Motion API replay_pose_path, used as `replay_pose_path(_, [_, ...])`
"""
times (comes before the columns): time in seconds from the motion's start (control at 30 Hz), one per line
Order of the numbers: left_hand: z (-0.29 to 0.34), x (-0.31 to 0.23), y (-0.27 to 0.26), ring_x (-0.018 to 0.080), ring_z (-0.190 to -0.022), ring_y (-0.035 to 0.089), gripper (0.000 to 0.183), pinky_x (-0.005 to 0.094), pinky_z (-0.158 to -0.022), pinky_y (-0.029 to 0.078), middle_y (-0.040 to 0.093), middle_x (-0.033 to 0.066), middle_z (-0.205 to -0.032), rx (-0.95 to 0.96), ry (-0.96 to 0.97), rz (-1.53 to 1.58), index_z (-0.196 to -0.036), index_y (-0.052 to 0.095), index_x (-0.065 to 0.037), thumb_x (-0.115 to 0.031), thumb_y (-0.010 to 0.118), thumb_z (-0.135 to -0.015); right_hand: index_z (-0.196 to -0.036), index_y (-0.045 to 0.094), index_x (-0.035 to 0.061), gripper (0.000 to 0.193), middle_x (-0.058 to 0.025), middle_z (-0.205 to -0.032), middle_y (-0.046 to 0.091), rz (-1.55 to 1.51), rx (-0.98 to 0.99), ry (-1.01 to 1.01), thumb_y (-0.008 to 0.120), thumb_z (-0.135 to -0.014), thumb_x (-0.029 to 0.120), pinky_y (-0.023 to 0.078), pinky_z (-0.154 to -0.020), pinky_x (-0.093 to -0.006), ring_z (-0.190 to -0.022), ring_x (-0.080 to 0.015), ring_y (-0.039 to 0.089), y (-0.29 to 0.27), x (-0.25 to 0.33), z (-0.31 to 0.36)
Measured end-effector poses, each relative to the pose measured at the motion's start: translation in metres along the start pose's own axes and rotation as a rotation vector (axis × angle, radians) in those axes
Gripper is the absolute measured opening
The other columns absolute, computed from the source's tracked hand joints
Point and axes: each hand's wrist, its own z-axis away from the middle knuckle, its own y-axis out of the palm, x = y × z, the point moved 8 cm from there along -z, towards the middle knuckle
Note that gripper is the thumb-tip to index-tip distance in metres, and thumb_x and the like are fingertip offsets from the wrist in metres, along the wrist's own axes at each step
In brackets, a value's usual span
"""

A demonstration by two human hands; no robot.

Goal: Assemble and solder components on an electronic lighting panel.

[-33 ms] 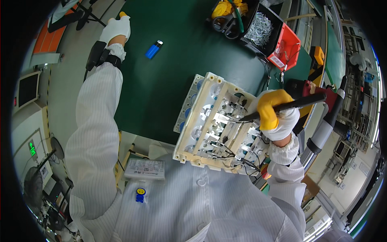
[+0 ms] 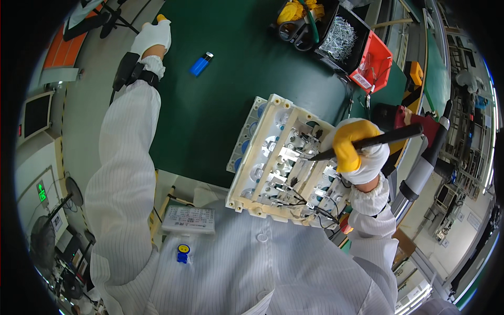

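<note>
My right hand (image 2: 359,147), in a white glove with yellow fingers, is closed around a black pen-like tool (image 2: 386,138). Its tapered tip points left into an open cream-coloured frame (image 2: 270,144) packed with metal clamps, thin black wires and round parts. The frame lies slanted at the table's near edge, close to my body. Far off to the left, my left hand (image 2: 153,39), gloved in white with a yellow fingertip showing, rests by the table's left edge. Most of its fingers are hidden from view. A blue lighter-shaped object (image 2: 201,64) lies on the green table near it.
At the back right, a black bin (image 2: 350,60) holds many thin metal pins beside a red bin (image 2: 378,60). Black-handled scissors (image 2: 294,34) and yellow cloth (image 2: 300,10) lie left of them. A grey-and-black jointed arm (image 2: 424,163) stands right of my right hand.
The black tool in my right hand has shifted slightly to the left and toward me. The frame and my left hand look much the same.
</note>
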Motion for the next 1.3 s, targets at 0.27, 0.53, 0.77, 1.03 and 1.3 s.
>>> replay_pose_path(0.27, [-0.002, 0.004, 0.003, 0.0422, -0.106, 0.065, 0.066, 0.0467, -0.089, 0.051, 0.068, 0.0259, -0.113, -0.024, 0.025, 0.016, -0.123, 0.061, -0.002, -0.057, 0.049, -0.088, -0.088, 0.07, 0.0046, 0.022, -0.0059, -0.076, 0.068, 0.336, 0.222, -0.27, 0.085, -0.072, 0.004, 0.051, -0.06, -0.0281, -0.064, -0.0211, 0.066, 0.016, 0.021, -0.003])
replay_pose_path(0.53, [-0.005, 0.004, 0.009, 0.0429, -0.105, 0.065, 0.068, 0.047, -0.088, 0.051, 0.066, 0.0281, -0.114, -0.021, 0.046, 0.024, -0.121, 0.062, 0.001, -0.058, 0.049, -0.088, -0.094, 0.061, -0.0061, 0.022, -0.0152, -0.088, 0.065, -0.248, -0.185, -0.036, 0.074, -0.076, -0.008, 0.056, -0.063, -0.0353, -0.068, -0.0236, 0.066, -0.014, 0.013, 0.053])
replay_pose_path(0.77, [0.017, -0.017, -0.019, 0.0418, -0.109, 0.064, 0.058, 0.0508, -0.091, 0.05, 0.067, 0.0256, -0.114, 0.089, -0.073, 0.011, -0.117, 0.063, -0.007, -0.054, 0.037, -0.097, -0.09, 0.065, 0.0031, 0.018, -0.0055, -0.077, 0.065, 0.194, -0.09, -0.065, 0.08, -0.08, 0.003, 0.051, -0.06, -0.0279, -0.063, -0.0205, 0.063, 0.023, 0.017, 0.057])
replay_pose_path(1.03, [0.023, -0.015, -0.029, 0.0423, -0.108, 0.064, 0.056, 0.0508, -0.09, 0.05, 0.067, 0.0264, -0.113, 0.077, -0.087, 0.02, -0.116, 0.064, -0.005, -0.051, 0.037, -0.098, -0.093, 0.069, 0.0042, 0.023, -0.0074, -0.077, 0.068, 0.291, 0.113, -0.141, 0.084, -0.078, 0.012, 0.051, -0.06, -0.0284, -0.063, -0.0204, 0.065, 0.037, 0.018, 0.052])
replay_pose_path(1.3, [0.021, -0.012, -0.027, 0.0427, -0.107, 0.064, 0.057, 0.0509, -0.09, 0.05, 0.067, 0.0264, -0.112, 0.075, -0.091, 0.033, -0.114, 0.065, -0.005, -0.052, 0.036, -0.098, -0.097, 0.067, 0.0019, 0.028, -0.0105, -0.088, 0.068, 0.09, -0.019, 0.029, 0.085, -0.076, 0.007, 0.053, -0.066, -0.0295, -0.071, -0.0224, 0.067, 0.019, -0.003, 0.066])
